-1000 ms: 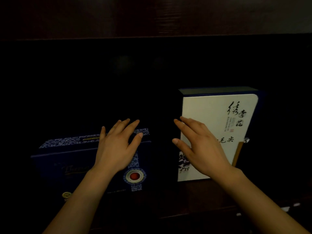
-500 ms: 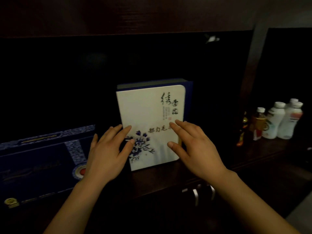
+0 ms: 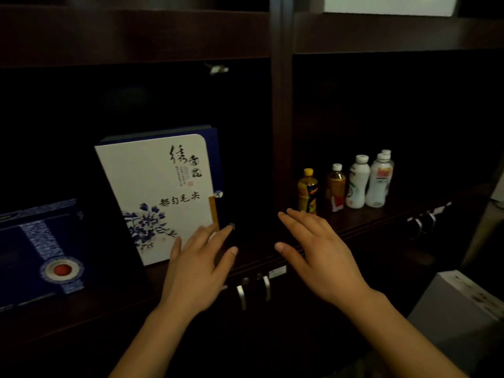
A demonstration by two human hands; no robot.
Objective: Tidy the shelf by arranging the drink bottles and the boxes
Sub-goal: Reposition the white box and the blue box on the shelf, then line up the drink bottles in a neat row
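the fingers of the left hand are stretched out and loose, holding nothing. their tips overlap the lower right corner of the white box, and i cannot tell whether they touch it. the right hand is likewise spread flat and empty, its fingers hovering over the shelf edge.

the white box stands upright just left of the left fingertips, and a blue box lies well beyond it to the left. just past the right fingertips stands the yellow-capped bottle, with the other bottles in a close row to its right, across the divider from the boxes.

my guess is the right hand goes for the bottles next. they're packed tight, so a wide-spread reach could knock the yellow one into its neighbours and topple the row. a stray nudge from the left fingers could also tip the white box, since it stands on a narrow edge.
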